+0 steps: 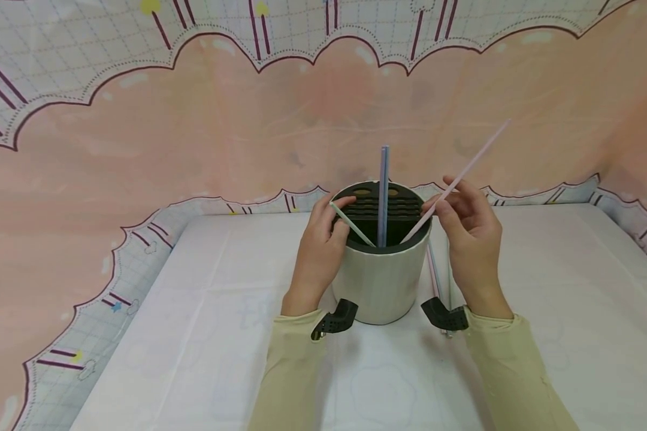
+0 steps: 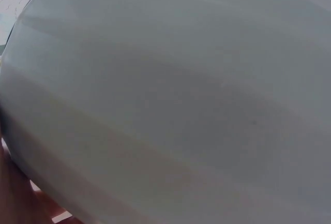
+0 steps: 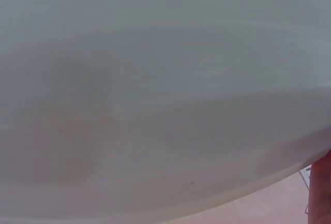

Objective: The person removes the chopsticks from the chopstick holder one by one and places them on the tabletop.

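A round, whitish utensil holder with a black slotted insert stands upright on the table. My left hand grips it by the left side and rim. A pale green straw leans inside the rim, crossing in front of the left fingers. Blue straws stand upright in the front opening. Between right thumb and fingers, my right hand pinches a pink straw, slanted, its lower end inside the opening. Both wrist views are mostly filled by the holder's wall.
More thin straws lie on the white table at the holder's right, partly hidden by the right hand and wrist camera. Behind the table hangs a peach curtain with a scalloped border.
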A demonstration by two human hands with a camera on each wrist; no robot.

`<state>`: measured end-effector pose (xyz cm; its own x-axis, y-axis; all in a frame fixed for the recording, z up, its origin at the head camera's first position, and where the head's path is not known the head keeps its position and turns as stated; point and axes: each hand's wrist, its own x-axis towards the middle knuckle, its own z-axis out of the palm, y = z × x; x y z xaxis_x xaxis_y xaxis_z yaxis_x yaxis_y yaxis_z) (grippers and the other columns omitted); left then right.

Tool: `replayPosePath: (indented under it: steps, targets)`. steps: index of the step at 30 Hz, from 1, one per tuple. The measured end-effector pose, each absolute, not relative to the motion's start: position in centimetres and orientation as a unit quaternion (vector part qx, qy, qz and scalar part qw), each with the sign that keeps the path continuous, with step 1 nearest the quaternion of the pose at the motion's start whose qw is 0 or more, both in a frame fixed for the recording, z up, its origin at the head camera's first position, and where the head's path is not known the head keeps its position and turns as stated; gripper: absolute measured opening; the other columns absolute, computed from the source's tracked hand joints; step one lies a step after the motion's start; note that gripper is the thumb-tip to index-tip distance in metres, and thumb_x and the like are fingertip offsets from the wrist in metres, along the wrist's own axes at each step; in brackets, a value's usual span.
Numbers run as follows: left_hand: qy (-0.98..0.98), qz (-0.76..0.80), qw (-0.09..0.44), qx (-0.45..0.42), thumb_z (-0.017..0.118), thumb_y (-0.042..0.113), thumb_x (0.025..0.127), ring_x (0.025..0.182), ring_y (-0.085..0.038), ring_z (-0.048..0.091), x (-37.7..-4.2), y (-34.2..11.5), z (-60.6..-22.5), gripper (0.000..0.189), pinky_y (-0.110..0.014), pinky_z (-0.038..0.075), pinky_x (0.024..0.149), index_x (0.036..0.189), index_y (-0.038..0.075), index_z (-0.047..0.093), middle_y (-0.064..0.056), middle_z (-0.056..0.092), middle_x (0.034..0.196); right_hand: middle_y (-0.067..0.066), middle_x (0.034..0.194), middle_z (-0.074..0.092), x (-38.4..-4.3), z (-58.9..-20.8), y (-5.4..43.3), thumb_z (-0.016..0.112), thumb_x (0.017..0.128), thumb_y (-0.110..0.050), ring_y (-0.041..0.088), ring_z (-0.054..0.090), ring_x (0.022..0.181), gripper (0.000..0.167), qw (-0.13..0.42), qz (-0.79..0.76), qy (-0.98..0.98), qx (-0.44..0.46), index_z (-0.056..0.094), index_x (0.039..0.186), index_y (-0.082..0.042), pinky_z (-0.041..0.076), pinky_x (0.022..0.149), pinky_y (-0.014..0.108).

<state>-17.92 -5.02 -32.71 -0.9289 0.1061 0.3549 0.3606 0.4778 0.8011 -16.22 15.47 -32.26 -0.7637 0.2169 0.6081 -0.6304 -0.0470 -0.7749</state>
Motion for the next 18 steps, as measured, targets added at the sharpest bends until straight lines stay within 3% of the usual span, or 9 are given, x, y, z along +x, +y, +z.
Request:
replayPosePath:
  steps: [12,18]
  targets:
    - [-0.855,-0.479,0.141,-0.141,0.033,0.019,0.086,0.126,-0.008,0.029,-17.6,-5.1,-32.7,0.043,-0.04,0.032,0.094,0.124,0.03,0.051,0.013,0.029,0.139,0.013,0.086,0.061,-15.0,-31.1,14.8,0.052,0.086,0.0,0.02,0.059,0.083,0.034,0.306,0.701,-0.62,0.174,0.052,0.12,-0.001,0.042,0.087,0.028]
    - [-0.855,-0.48,0.135,-0.14,0.032,0.02,0.086,0.126,-0.008,0.028,-17.5,-5.2,-32.6,0.043,-0.04,0.033,0.093,0.125,0.031,0.05,0.014,0.027,0.139,0.017,0.088,0.06,-14.7,-30.8,14.8,0.053,0.085,0.002,0.023,0.058,0.08,0.035,0.315,0.706,-0.609,0.178,0.052,0.12,0.0,0.047,0.074,0.026]
